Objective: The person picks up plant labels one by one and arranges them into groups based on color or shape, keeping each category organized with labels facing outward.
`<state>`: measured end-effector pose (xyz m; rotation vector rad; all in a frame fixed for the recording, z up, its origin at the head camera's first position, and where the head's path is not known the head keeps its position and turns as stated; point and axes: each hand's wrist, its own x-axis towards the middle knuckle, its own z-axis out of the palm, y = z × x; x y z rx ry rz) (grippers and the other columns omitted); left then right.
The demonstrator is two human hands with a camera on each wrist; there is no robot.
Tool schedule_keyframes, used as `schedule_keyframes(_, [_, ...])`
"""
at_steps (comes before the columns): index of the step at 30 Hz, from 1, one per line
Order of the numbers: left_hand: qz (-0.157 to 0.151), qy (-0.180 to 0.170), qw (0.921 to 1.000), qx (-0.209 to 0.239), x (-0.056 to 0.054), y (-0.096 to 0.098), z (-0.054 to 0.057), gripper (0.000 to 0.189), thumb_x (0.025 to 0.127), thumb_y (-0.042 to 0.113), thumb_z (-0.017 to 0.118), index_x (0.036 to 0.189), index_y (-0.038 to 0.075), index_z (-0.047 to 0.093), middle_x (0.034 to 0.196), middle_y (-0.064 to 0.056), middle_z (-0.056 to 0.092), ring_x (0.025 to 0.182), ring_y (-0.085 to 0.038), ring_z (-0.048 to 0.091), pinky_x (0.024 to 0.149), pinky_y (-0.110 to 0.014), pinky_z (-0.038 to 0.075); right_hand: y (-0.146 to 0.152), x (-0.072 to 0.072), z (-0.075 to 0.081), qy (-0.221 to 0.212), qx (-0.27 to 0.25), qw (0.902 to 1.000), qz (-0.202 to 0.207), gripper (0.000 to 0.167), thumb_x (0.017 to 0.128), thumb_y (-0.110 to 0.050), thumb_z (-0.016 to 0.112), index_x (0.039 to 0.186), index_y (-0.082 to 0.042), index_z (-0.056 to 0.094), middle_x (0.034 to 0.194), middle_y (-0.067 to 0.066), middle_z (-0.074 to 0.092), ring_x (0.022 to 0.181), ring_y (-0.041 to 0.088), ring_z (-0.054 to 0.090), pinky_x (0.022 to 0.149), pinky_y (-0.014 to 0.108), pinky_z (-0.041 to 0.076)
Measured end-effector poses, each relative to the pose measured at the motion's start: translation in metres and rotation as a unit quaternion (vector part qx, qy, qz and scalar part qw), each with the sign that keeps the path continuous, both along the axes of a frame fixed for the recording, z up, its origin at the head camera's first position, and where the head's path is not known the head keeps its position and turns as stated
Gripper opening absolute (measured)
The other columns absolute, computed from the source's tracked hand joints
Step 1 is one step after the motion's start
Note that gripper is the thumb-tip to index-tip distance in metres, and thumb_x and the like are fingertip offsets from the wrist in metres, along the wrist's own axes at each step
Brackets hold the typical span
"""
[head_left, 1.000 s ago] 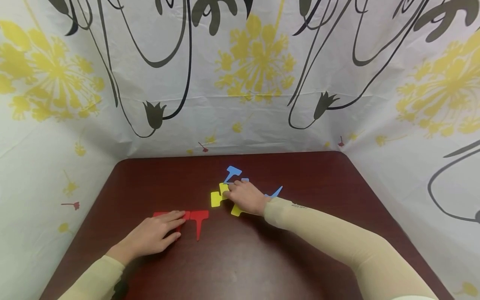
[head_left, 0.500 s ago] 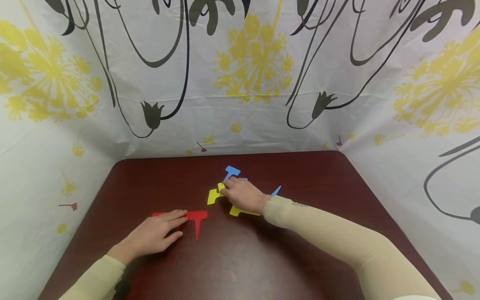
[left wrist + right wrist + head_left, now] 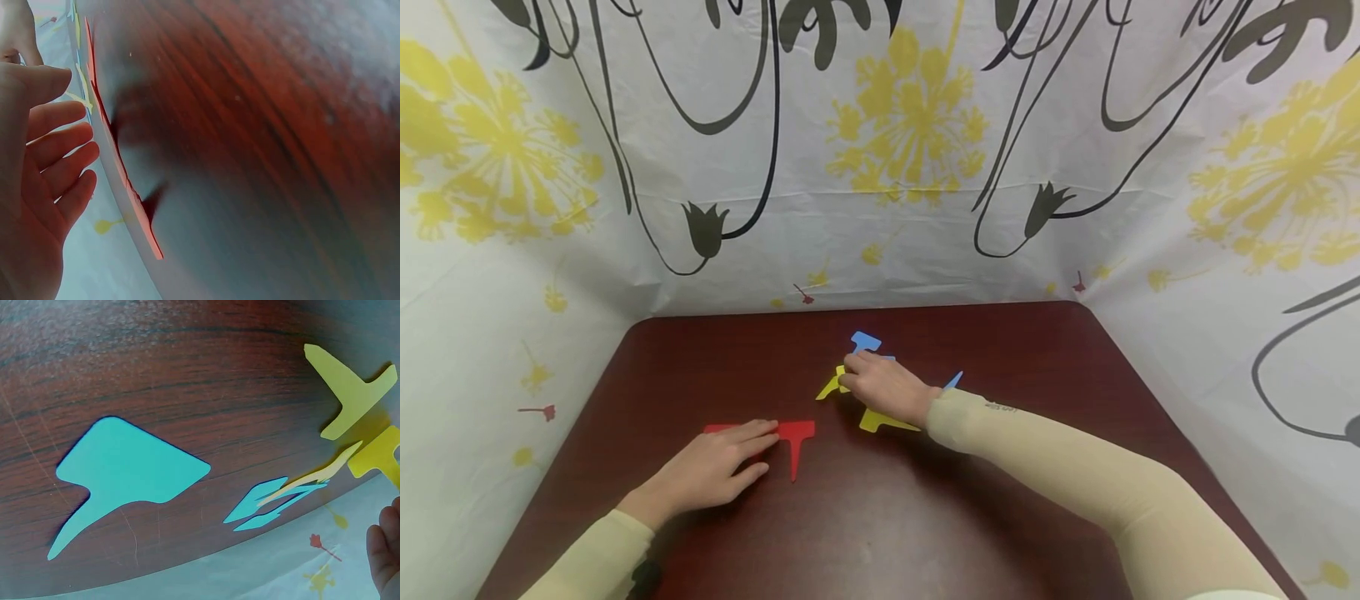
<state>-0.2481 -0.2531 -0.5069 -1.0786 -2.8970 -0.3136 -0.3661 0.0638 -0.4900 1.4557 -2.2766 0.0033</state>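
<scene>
My left hand [image 3: 703,468] rests with nearly straight fingers over a row of red T-shaped plant labels [image 3: 794,446], partly covering them. In the left wrist view the red labels [image 3: 137,212] show edge-on beside that hand. Farther right, my right hand [image 3: 889,387] bends over a small group of yellow and blue plant labels. Its fingertips pinch a yellow label [image 3: 827,389], which looks tilted; the exact contact is hidden. Another yellow label [image 3: 872,419] lies below the palm. One blue label [image 3: 866,342] lies beyond the fingers. In the right wrist view, a blue label [image 3: 131,465] lies flat.
The dark red-brown tabletop [image 3: 880,517] has rounded far corners. A white cloth [image 3: 880,250] printed with flowers hangs behind it and along both sides. Under my right sleeve the tip of another blue label [image 3: 953,380] shows.
The yellow label at my right fingertips has turned, from its broad head facing the camera to a narrow, tilted outline. The right hand has shifted slightly left; the left hand has barely moved.
</scene>
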Motion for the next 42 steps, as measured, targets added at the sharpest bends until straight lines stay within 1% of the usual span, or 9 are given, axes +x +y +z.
schedule_keyframes(7, [-0.004, -0.001, 1.0, 0.001, 0.0, 0.006, 0.0, 0.052, 0.098, 0.038, 0.065, 0.143, 0.013, 0.059, 0.149, -0.006, 0.051, 0.134, -0.025, 0.051, 0.102, -0.048, 0.048, 0.001, 0.0, 0.001, -0.02, -0.042, 0.9986, 0.027, 0.011, 0.086, -0.01, 0.079, 0.097, -0.01, 0.077, 0.082, -0.001, 0.051, 0.072, 0.01, 0.044, 0.057, 0.015, 0.042])
schedule_keyframes(12, [-0.007, -0.006, 1.0, 0.0, -0.001, 0.012, -0.002, 0.053, 0.097, 0.039, 0.065, 0.143, 0.013, 0.059, 0.15, -0.005, 0.051, 0.134, -0.024, 0.051, 0.102, -0.048, 0.048, 0.002, 0.002, 0.003, -0.026, -0.054, 0.9978, 0.028, 0.007, 0.086, -0.012, 0.079, 0.093, -0.012, 0.077, 0.081, -0.002, 0.051, 0.071, 0.01, 0.045, 0.057, 0.015, 0.042])
schedule_keyframes(18, [0.004, -0.007, 0.9999, -0.015, -0.002, 0.019, -0.002, 0.055, 0.098, 0.042, 0.064, 0.144, 0.014, 0.058, 0.151, -0.003, 0.05, 0.136, -0.022, 0.049, 0.105, -0.046, 0.046, 0.003, 0.01, 0.005, -0.04, -0.037, 0.9984, 0.017, 0.007, 0.087, -0.015, 0.076, 0.094, -0.015, 0.075, 0.084, -0.003, 0.054, 0.074, 0.008, 0.049, 0.058, 0.016, 0.045])
schedule_keyframes(22, [0.015, -0.002, 0.9997, -0.019, -0.002, 0.025, -0.001, 0.055, 0.097, 0.042, 0.064, 0.143, 0.012, 0.059, 0.15, -0.005, 0.05, 0.136, -0.025, 0.049, 0.106, -0.047, 0.045, 0.003, 0.015, 0.005, -0.071, -0.03, 0.9969, 0.018, 0.008, 0.087, -0.015, 0.076, 0.093, -0.015, 0.071, 0.082, -0.005, 0.06, 0.073, 0.007, 0.053, 0.062, 0.017, 0.049])
schedule_keyframes(24, [0.019, -0.003, 0.9996, -0.022, -0.001, 0.028, -0.001, 0.056, 0.097, 0.043, 0.064, 0.143, 0.012, 0.059, 0.151, -0.004, 0.05, 0.137, -0.025, 0.048, 0.107, -0.047, 0.044, 0.003, 0.016, 0.005, -0.092, -0.032, 0.9951, 0.02, 0.01, 0.086, -0.015, 0.077, 0.093, -0.015, 0.07, 0.081, -0.005, 0.061, 0.071, 0.007, 0.054, 0.066, 0.017, 0.051])
schedule_keyframes(27, [0.013, 0.001, 0.9996, -0.026, -0.001, 0.031, -0.001, 0.056, 0.096, 0.042, 0.065, 0.143, 0.012, 0.059, 0.15, -0.006, 0.05, 0.137, -0.026, 0.048, 0.106, -0.048, 0.045, 0.004, 0.018, 0.003, -0.113, -0.032, 0.9927, 0.026, 0.01, 0.086, -0.013, 0.077, 0.093, -0.015, 0.07, 0.081, -0.006, 0.063, 0.07, 0.006, 0.054, 0.069, 0.018, 0.052])
schedule_keyframes(31, [0.009, -0.002, 0.9995, -0.029, -0.003, 0.033, -0.003, 0.057, 0.097, 0.045, 0.064, 0.144, 0.014, 0.058, 0.151, -0.005, 0.049, 0.137, -0.026, 0.047, 0.107, -0.047, 0.043, 0.004, 0.021, 0.003, -0.134, -0.03, 0.9898, 0.04, 0.01, 0.086, -0.013, 0.075, 0.095, -0.014, 0.071, 0.085, -0.007, 0.065, 0.072, 0.007, 0.055, 0.073, 0.02, 0.053])
schedule_keyframes(36, [0.014, -0.006, 0.9992, -0.038, -0.005, 0.035, -0.005, 0.061, 0.097, 0.051, 0.061, 0.146, 0.016, 0.056, 0.153, -0.003, 0.048, 0.139, -0.023, 0.046, 0.108, -0.045, 0.043, 0.002, 0.026, 0.003, -0.138, -0.014, 0.9891, 0.049, 0.01, 0.089, -0.015, 0.072, 0.099, -0.014, 0.075, 0.089, -0.006, 0.066, 0.076, 0.006, 0.056, 0.074, 0.019, 0.052])
schedule_keyframes(42, [0.017, -0.015, 0.9988, -0.044, -0.005, 0.037, -0.004, 0.063, 0.096, 0.053, 0.061, 0.146, 0.015, 0.056, 0.152, -0.004, 0.048, 0.138, -0.023, 0.047, 0.106, -0.045, 0.045, 0.002, 0.03, -0.002, -0.144, 0.001, 0.9882, 0.053, 0.018, 0.091, -0.022, 0.074, 0.106, -0.013, 0.076, 0.093, -0.005, 0.064, 0.078, 0.004, 0.057, 0.074, 0.018, 0.052])
